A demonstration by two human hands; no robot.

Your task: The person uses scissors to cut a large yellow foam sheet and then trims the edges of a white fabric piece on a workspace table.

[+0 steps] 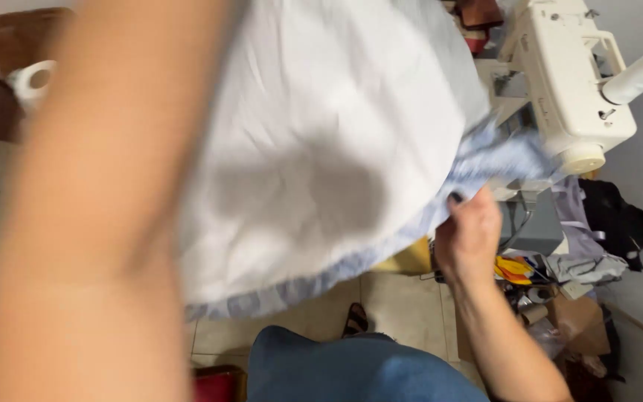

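Head view looks steeply down, and most of it is filled by a large white cloth (329,149) that I have spread out in front of me, lifted off the floor rather than lying on anything. A pale blue patterned border (314,286) runs along its lower edge and bunches up toward the right, where my right hand (469,237) has it. That grip is clenched on the border: fingers curled over the gathered edge, a dark-painted thumbnail showing on top. Holding it at the hem, just beside the sewing machine (563,74), keeps the edge taut and close to the machine's working end, which I judge is why the fabric hangs this way.

My left arm (106,201) crosses the left half of the picture, very close to the lens and blurred. It rises toward the cloth's upper part, but the hand itself is out of view, so I cannot tell whether that grip is closed on the fabric or not.

Below, my lap in blue denim (351,368) shows I am seated, with a sandalled foot (355,320) on the tiled floor (403,305). Scraps of grey, black and yellow fabric (589,238) lie piled under the machine at the right, and a white roll (33,82) sits at the far left.
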